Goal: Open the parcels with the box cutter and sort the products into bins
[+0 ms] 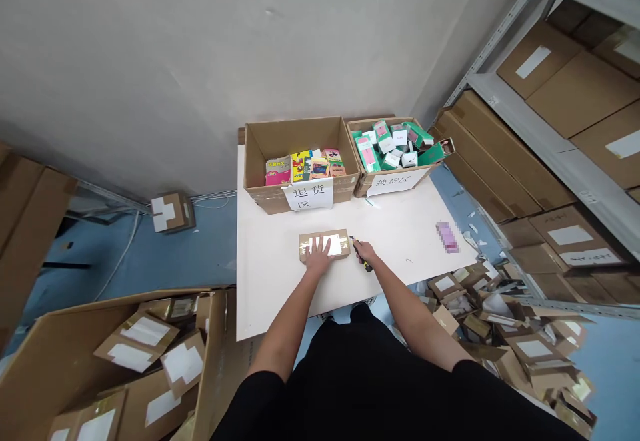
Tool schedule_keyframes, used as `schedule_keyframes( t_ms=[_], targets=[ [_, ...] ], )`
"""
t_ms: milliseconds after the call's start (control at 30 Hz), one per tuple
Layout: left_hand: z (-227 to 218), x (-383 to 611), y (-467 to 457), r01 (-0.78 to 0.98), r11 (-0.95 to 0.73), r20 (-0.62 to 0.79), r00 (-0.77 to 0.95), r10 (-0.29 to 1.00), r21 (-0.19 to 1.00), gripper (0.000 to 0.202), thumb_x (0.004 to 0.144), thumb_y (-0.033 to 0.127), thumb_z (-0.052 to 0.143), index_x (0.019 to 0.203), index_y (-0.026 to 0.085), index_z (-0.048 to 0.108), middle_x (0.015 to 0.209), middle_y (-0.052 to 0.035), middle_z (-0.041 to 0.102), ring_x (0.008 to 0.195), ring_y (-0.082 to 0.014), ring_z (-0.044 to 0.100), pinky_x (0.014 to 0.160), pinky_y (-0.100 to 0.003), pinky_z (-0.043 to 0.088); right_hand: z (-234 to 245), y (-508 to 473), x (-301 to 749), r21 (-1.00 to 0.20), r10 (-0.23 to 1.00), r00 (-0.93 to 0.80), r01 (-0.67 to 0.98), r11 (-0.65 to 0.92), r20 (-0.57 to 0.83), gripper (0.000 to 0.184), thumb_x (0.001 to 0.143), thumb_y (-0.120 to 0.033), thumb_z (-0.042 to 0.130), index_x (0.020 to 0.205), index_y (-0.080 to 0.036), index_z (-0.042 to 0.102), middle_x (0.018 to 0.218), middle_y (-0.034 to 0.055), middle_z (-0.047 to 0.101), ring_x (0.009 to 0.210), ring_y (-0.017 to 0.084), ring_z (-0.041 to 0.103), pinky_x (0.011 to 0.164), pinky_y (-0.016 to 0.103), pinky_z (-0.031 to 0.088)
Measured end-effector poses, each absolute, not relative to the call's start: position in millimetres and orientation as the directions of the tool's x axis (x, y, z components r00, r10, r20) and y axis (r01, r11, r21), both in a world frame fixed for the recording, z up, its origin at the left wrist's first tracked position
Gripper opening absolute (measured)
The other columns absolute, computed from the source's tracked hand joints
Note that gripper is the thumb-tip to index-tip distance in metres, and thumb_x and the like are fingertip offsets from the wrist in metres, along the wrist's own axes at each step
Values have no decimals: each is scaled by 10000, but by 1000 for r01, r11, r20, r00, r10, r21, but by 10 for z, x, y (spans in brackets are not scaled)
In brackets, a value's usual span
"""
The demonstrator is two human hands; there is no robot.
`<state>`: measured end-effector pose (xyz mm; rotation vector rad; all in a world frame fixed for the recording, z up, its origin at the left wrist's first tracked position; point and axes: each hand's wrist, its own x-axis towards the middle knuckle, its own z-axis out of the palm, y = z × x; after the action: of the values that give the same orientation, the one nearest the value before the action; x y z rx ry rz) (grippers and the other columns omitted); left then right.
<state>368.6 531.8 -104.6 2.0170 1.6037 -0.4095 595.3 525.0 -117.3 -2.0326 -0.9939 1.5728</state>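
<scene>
two hands (317,259) (365,251), one knife (369,267)

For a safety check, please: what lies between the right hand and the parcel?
The head view shows the front end of the knife between the right hand and the parcel; whether it touches the parcel is unclear.

Plain black short-sleeved shirt (360,381)

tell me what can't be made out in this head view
All in the head view:
Parcel label: print too small, partly covered by the left hand.
Box cutter: mid-handle hidden by the right hand.
Pink-purple item: blurred by pixelation.
Lower-left open carton: near part cut off by the bottom edge.
</scene>
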Motion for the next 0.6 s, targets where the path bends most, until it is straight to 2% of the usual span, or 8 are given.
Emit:
schedule_keyframes(
  t_ms=[167, 333, 600],
  targets=[
    [-1097, 3669, 5339, 959, -160, -522, 262, 812, 232, 740, 1056, 529, 389, 1709, 386, 71, 1798, 13, -5, 1656, -323, -64, 1322, -611, 55, -1111, 5416, 5932, -660, 755, 75, 434, -613, -652, 575, 999, -714, 534, 712, -216, 506, 483, -35, 527, 347, 122, 491, 440, 243, 389],
    [-1144, 3673, 5296, 965, -181, -525, 256, 812, 191, 715, 1073, 519, 348, 1713, 356, 75, 1795, 18, -35, 1656, -304, -81, 1328, -597, 52, -1038, 5372, 5971, -574, 756, 52, 619, -537, -652, 536, 1069, -644, 459, 774, -204, 540, 526, -46, 543, 349, 105, 508, 473, 225, 413],
    [-1225, 3680, 5284, 964, -185, -516, 259, 816, 192, 734, 1067, 528, 379, 1713, 361, 74, 1795, 16, -38, 1658, -307, -72, 1326, -603, 66, -1001, 5183, 5966, -512, 748, 64, 690, -512, -661, 486, 1112, -555, 405, 855, -191, 598, 539, -46, 554, 361, 118, 544, 492, 229, 436]
  ],
)
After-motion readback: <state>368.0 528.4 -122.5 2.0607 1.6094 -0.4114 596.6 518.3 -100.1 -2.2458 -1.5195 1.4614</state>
